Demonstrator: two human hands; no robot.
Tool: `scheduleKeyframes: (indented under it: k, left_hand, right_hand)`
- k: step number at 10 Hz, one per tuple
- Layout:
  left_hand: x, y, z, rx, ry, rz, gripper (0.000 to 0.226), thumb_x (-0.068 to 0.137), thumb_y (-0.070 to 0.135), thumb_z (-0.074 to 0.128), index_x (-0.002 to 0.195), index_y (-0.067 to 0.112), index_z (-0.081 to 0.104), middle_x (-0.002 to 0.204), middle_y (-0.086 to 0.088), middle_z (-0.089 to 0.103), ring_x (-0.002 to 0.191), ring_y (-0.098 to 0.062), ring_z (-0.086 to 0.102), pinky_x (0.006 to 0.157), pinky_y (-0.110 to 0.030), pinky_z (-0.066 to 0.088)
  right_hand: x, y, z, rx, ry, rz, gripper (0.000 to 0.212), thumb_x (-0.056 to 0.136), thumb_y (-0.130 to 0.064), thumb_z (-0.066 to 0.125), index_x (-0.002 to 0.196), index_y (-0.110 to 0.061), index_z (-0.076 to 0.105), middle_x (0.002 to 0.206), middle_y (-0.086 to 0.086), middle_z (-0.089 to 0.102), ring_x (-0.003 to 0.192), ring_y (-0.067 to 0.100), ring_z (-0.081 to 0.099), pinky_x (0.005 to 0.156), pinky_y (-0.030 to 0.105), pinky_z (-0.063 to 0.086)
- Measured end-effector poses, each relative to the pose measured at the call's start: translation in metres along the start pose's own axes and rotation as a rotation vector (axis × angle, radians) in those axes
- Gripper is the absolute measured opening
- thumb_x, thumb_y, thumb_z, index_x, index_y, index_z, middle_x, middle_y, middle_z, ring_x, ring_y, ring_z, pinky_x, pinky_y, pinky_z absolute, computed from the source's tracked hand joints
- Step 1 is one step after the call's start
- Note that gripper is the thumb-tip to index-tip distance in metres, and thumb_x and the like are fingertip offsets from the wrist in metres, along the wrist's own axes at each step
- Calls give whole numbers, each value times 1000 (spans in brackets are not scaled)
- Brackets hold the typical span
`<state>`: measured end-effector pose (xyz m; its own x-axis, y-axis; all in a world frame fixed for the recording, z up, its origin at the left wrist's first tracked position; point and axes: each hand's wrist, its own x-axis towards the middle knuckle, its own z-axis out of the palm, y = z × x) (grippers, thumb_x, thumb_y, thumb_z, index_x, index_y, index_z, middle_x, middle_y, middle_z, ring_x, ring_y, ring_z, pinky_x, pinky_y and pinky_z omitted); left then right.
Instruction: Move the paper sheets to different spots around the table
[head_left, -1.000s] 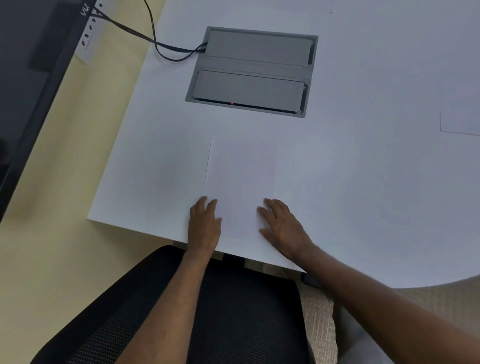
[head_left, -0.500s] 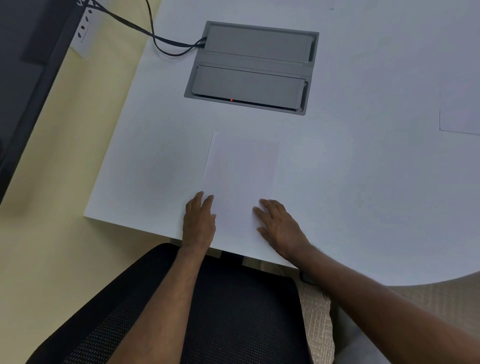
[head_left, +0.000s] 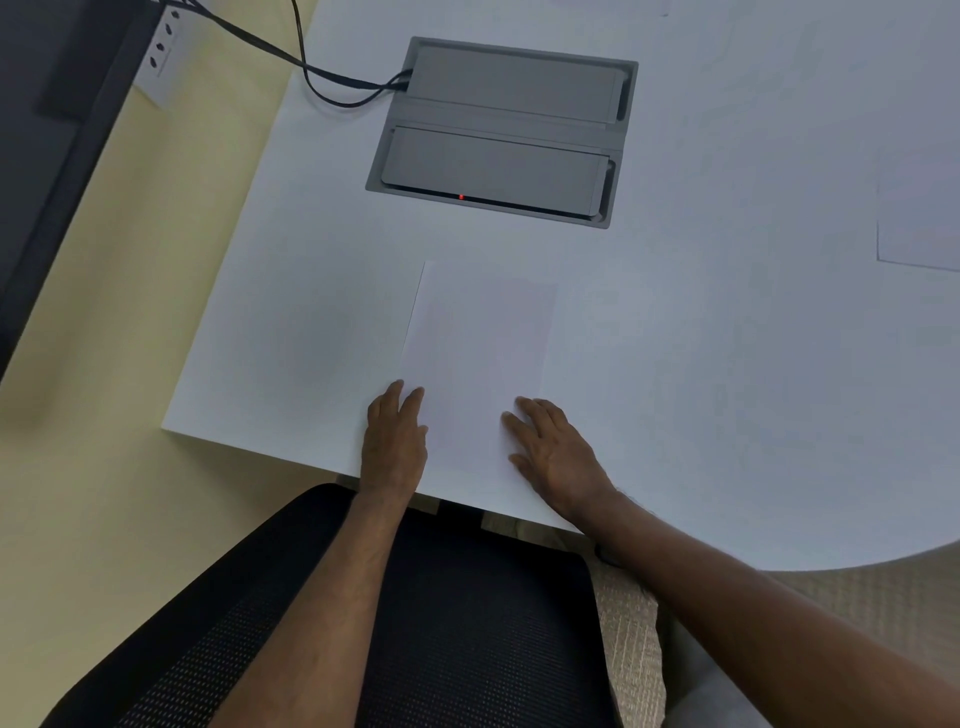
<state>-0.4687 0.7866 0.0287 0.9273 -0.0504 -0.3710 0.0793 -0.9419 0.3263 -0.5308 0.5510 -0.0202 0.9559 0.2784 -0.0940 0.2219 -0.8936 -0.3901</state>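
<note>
While both hands lie flat on the white bench (head_left: 675, 338), nothing is gripped — each palm faces down, fingers extended and close together.

Left to right:

- Floor, dark panel and a wall socket sit off the bench's left edge; a black cable (head_left: 332, 83) runs from there onto the bench and into the grey cable box (head_left: 501, 130) set into the surface towards the far edge. A small red light shows on its near side.
- Left hand (head_left: 393, 441): at the near edge, fingers pointing away from the person, resting on or just over the left margin of the paper sheet (head_left: 475, 364).
- Paper sheet: lies between the two hands, long axis running from the near edge towards the cable box, its far end stopping short of the box. Near end reaches about to the bench's near edge.
- Right hand (head_left: 556, 452): pressing the sheet's near right corner, fingers angled slightly towards the left.
- Second sheet (head_left: 919, 208): well apart, at the right side of the view, partly cut off by the frame.

Judgement: both hands are equally close to the sheet, which extends straight ahead of them — a slide along its long axis or sideways looks open; pressure from flat palms must carry it.
</note>
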Motion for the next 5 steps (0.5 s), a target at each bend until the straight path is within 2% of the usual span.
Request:
scheduleKeyframes:
  k: [1, 3, 5]
  left_hand:
    - [0, 0, 0, -1, -5, -1, 55, 105, 7, 54, 157, 11, 39, 170, -11, 27, 157, -27, 20, 123, -41, 32]
    - [-4, 5, -3, 48, -5, 1, 55, 105, 10, 55, 157, 12, 38, 169, -13, 27, 156, -30, 22, 122, -43, 33]
    - [-14, 32, -5, 106, 11, 83, 58, 106, 28, 54, 159, 12, 35, 170, -13, 27, 155, -33, 27, 124, -46, 29]
  right_hand:
    - [1, 0, -1, 9, -10, -2, 54, 93, -24, 75, 141, -5, 59, 149, 20, 54, 136, 42, 53, 110, 47, 48]
    - [0, 0, -12, 96, -50, 14, 53, 98, -23, 68, 146, -5, 53, 156, 20, 46, 140, 42, 45, 111, 47, 45]
    - [-14, 19, -36, 48, 61, 71, 55, 99, -33, 64, 144, -2, 54, 153, 20, 50, 139, 40, 48, 114, 47, 43]
